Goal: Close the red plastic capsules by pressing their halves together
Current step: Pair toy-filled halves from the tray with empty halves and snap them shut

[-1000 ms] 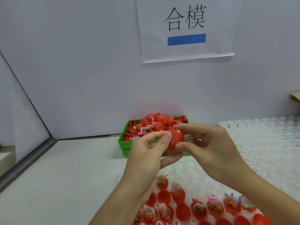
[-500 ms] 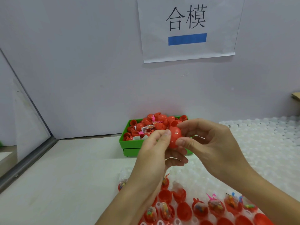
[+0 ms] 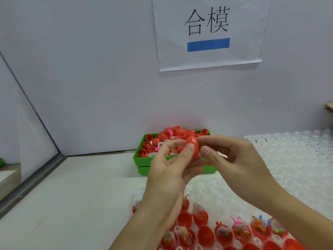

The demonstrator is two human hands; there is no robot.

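Both hands hold one red capsule (image 3: pixel 191 147) above the desk's (image 3: pixel 81 195) middle: left hand (image 3: pixel 173 170) pinches it with its thumb, right hand (image 3: pixel 232 159) grips its far side. Open capsule halves (image 3: pixel 205 237) fill the near-edge tray (image 3: pixel 225 192).

Single head view, close, facing forward-down toward wall (image 3: pixel 90 69).

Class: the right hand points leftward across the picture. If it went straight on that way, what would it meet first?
Most likely the red capsule that the right hand already pinches, then the left hand right behind it; depth is uncertain.
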